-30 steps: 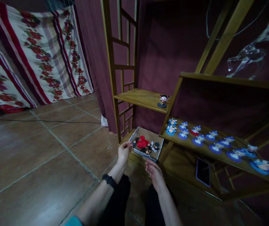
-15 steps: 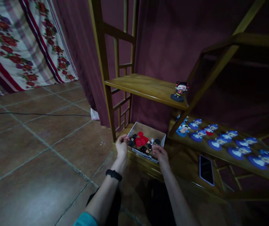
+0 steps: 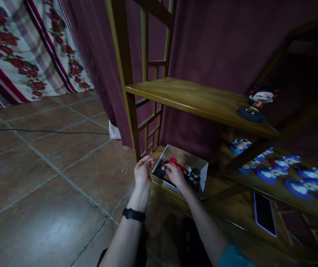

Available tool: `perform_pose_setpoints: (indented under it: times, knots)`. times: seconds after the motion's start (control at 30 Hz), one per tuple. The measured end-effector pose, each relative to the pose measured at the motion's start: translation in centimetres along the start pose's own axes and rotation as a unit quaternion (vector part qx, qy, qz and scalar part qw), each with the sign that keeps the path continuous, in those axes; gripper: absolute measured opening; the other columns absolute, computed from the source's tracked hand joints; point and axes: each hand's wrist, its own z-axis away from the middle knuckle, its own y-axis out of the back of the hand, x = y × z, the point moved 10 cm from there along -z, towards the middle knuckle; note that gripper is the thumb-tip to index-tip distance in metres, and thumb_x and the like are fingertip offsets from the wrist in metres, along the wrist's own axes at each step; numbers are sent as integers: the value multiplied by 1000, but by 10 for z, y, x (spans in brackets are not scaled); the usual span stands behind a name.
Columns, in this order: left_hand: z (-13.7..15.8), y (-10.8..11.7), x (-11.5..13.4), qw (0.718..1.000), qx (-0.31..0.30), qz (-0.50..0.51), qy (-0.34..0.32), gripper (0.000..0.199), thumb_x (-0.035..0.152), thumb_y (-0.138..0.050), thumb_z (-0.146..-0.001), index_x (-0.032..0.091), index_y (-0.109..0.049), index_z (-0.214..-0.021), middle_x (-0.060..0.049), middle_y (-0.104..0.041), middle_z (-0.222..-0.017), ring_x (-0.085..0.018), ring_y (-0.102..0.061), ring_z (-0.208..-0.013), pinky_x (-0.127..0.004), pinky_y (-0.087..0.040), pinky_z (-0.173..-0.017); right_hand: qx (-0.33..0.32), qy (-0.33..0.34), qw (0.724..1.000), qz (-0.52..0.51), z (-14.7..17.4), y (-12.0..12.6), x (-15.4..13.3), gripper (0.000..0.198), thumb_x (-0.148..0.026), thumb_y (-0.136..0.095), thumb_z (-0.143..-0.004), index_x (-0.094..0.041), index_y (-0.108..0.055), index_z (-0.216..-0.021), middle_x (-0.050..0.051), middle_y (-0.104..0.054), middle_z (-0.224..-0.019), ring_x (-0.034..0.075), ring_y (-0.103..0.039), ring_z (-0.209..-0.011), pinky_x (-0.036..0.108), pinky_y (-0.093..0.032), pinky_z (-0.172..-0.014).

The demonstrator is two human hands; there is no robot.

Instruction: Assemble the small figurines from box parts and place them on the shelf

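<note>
Picking step, looks like: right hand [image 3: 176, 175] narrow, among figurines [image 3: 194, 178] near left edge of box [image 3: 204, 178], grip unclear. Left hand [image 3: 143, 172] half-curled, seemingly empty, beside that edge. Next probably needs clean pinch.

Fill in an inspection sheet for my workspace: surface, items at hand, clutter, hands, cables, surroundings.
Surface: brown wooden lower board, bearing an open white cardboard box.
Items: small dark figurines and red round pieces, jumbled in the box.
Clutter: dark-screened rectangular phone with lilac rim, lying on the board.
Hands: right hand in the box among the figurines; left hand curled at the box's left edge; grips unclear.
Cables: thin black cable across the brown tiled floor.
Surroundings: maroon fabric curtain, floral striped white cloth, blue-and-white figurines on round blue bases.
</note>
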Motion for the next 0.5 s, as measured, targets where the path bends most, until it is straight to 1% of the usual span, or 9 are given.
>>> perform_pose_setpoints:
  times: [0.07, 0.13, 0.23, 0.3, 0.37, 0.5]
  knots:
    - [-2, 1, 0, 1000, -3, 5, 9, 27, 3, -59, -58, 12, -61, -83, -4, -63, -69, -7, -58, -57, -17, -42, -53, -35, 4, 998, 52, -4, -20, -9, 26, -20, -52, -75, -27, -57, -99, 3, -58, -98, 16, -56, -89, 26, -42, -75]
    - [-4, 2, 0, 1000, -3, 7, 16, 27, 1, -57, -59, 12, -60, -83, -4, -63, -71, -7, -58, -58, -17, -43, -53, -66, -5, 993, 93, -6, -36, -10, 31, -22, -58, -71, -28, -55, -102, 3, -54, -102, 17, -56, -88, 26, -42, -71]
    - [-5, 3, 1, 1000, -3, 5, 19, 26, 1, -56, -60, 12, -60, -83, -4, -63, -72, -7, -58, -58, -16, -43, -53, -81, -15, 988, 127, -5, -45, -6, 31, -21, -63, -66, -27, -55, -96, 2, -51, -101, 16, -55, -85, 26, -41, -65]
    - [-5, 2, 1, 1000, -4, 1, 19, 25, 1, -56, -60, 12, -60, -83, -4, -63, -71, -7, -58, -58, -16, -43, -53, -60, -15, 991, 116, -3, -38, -3, 27, -19, -63, -65, -26, -54, -89, 1, -50, -99, 15, -54, -83, 25, -40, -65]
    - [-4, 1, -3, 1000, -9, -4, 28, 25, 2, -57, -60, 12, -60, -83, -3, -63, -69, -7, -58, -56, -16, -42, -52, -32, -18, 996, 78, 2, -24, 1, 21, -17, -62, -64, -23, -53, -82, 0, -52, -93, 14, -53, -81, 25, -40, -66]
    - [3, -5, -28, 994, -35, -51, 88, 21, 5, -57, -61, 12, -60, -81, -4, -63, -68, -7, -56, -53, -17, -42, -49, 21, -56, 997, -45, 18, 9, 9, 10, -19, -56, -66, -22, -51, -74, -3, -54, -70, 13, -52, -65, 24, -39, -60]
